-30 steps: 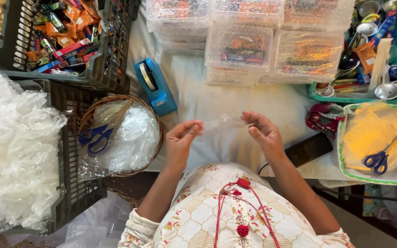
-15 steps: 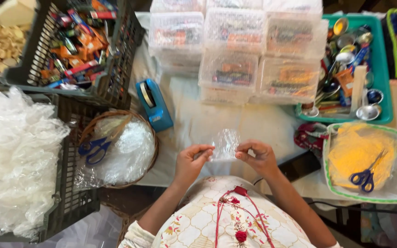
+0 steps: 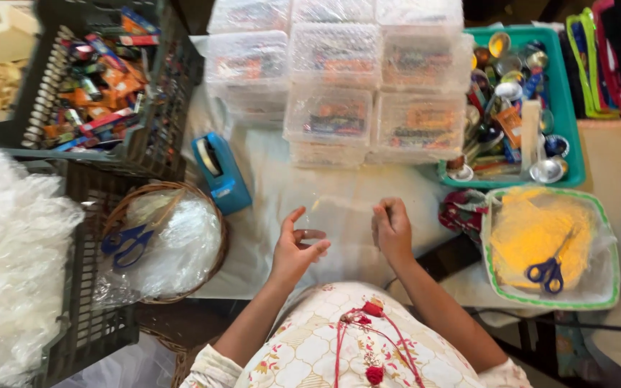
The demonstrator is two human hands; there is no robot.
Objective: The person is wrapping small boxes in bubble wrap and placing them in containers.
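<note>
My right hand [image 3: 392, 230] is closed, pinching one end of a small clear plastic bag [image 3: 346, 205] that stretches leftward just above the white tablecloth [image 3: 274, 215]. My left hand [image 3: 297, 248] hovers by the bag's other end with its fingers curled and apart; I cannot tell if it touches the bag. Both hands sit at the table's near edge, in front of my patterned top with its red cord.
A blue tape dispenser [image 3: 221, 172] lies left of my hands. Beside it is a wicker basket [image 3: 203, 208] with blue scissors [image 3: 127, 241] and clear plastic. Stacked clear boxes [image 3: 339, 79] stand behind, a dark crate [image 3: 152, 144] of colourful packets far left, a teal tray [image 3: 569, 129] and a yellow-filled basket [image 3: 551, 248] right.
The clear bag, held up between both hands before, is now lower and pulled out flat toward the right hand. My left hand has spread its fingers. The view has shifted slightly.
</note>
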